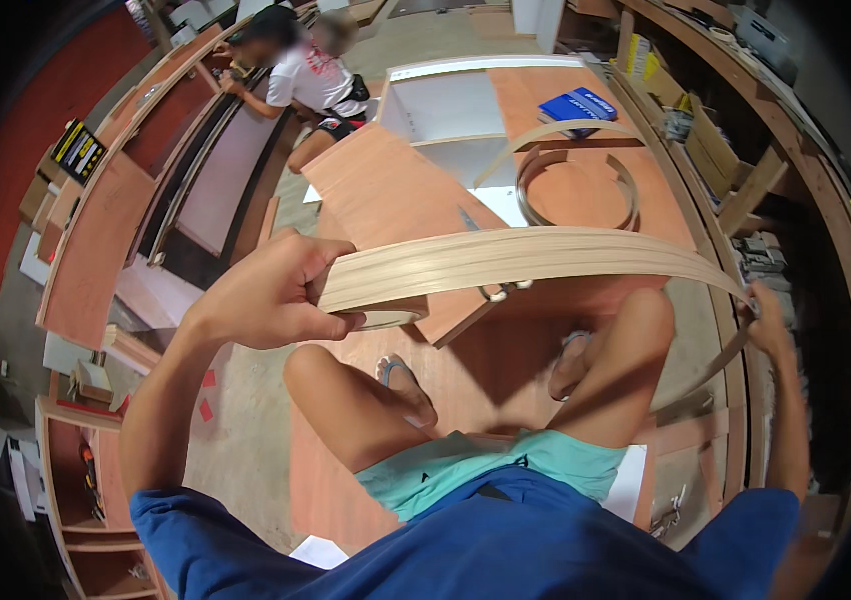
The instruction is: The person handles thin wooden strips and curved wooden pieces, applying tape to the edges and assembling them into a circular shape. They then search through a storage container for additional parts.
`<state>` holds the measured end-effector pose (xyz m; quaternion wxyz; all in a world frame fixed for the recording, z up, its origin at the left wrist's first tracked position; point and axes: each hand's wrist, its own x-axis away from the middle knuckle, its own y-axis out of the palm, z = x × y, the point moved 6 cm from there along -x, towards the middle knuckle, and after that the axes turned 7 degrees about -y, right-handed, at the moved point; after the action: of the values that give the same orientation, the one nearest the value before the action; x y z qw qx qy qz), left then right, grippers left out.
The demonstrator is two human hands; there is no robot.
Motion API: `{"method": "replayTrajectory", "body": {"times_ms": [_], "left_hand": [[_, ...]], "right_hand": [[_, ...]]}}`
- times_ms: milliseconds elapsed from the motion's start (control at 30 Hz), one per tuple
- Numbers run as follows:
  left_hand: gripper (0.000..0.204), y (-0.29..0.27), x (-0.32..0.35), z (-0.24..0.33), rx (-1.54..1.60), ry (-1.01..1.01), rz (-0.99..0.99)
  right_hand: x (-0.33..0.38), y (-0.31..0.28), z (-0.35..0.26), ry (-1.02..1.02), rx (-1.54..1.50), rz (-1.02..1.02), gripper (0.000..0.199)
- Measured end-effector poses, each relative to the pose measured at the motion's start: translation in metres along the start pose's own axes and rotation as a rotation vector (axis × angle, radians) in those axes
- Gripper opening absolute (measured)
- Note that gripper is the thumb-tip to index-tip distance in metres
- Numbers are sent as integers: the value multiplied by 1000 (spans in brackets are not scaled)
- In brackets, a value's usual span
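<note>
A wood-grain edge banding strip (525,256) is stretched in a shallow arch between my two hands. My left hand (280,285) is closed on its left end, where the band curls back in a loop underneath. At the far right, my right hand (769,325) pinches the other part of the band, and a length of it hangs down below that hand. Under the strip lies a tilted wooden board (375,190). A pair of scissors (467,218) rests on this board, partly covered by the band, with its handles showing below it.
Beyond the board stands a cabinet carcass (535,68) bearing a coil of banding (635,205) and a blue package (580,105). Wooden shelving (745,210) runs along the right. Back left, a person in a white shirt (310,80) leans over a long wooden frame (95,265).
</note>
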<state>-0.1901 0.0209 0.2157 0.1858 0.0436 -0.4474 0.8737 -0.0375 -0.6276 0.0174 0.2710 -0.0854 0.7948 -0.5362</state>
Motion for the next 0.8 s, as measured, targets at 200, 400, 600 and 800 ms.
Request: {"method": "replayTrajectory", "body": {"times_ms": [200, 400, 600, 800], "left_hand": [[30, 29, -50, 49, -13, 56, -127], [47, 78, -84, 122, -162, 383, -40], [52, 97, -71, 150, -226, 641, 208], [46, 108, -59, 136, -198, 607, 57]], "right_hand": [[-4, 38, -99, 97, -561, -13, 40], [-61, -67, -301, -175, -433, 50, 54], [-56, -84, -337, -302, -19, 143, 35], [-45, -82, -321, -329, 104, 127, 36]]}}
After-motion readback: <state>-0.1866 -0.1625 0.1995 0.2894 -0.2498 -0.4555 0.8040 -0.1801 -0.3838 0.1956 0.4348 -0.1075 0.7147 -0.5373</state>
